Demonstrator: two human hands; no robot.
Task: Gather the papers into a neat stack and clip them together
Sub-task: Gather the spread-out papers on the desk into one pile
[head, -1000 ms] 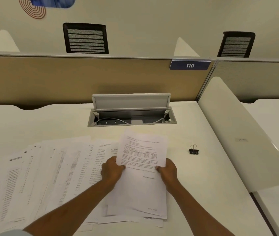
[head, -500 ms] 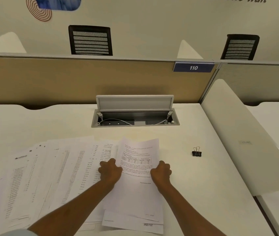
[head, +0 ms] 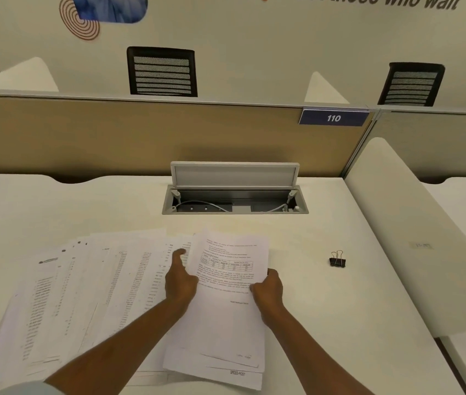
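Several printed white sheets (head: 83,295) lie fanned across the left half of the white desk (head: 325,323). A small pile of sheets (head: 226,323), topped by a page with a table, sits at the fan's right end. My right hand (head: 267,289) grips that pile's right edge. My left hand (head: 179,277) presses against its left edge, fingers stretched forward over the fanned sheets. A black binder clip (head: 337,260) stands alone on the desk, well right of the pile.
An open cable box (head: 234,199) with a raised lid is sunk in the desk beyond the papers. A tan partition (head: 112,138) closes the far side, a curved white divider (head: 414,238) the right. Black chairs (head: 162,71) stand behind.
The top pile has shifted slightly left and both hands have squeezed closer against its edges. My left hand's fingers have stretched forward along the left edge.
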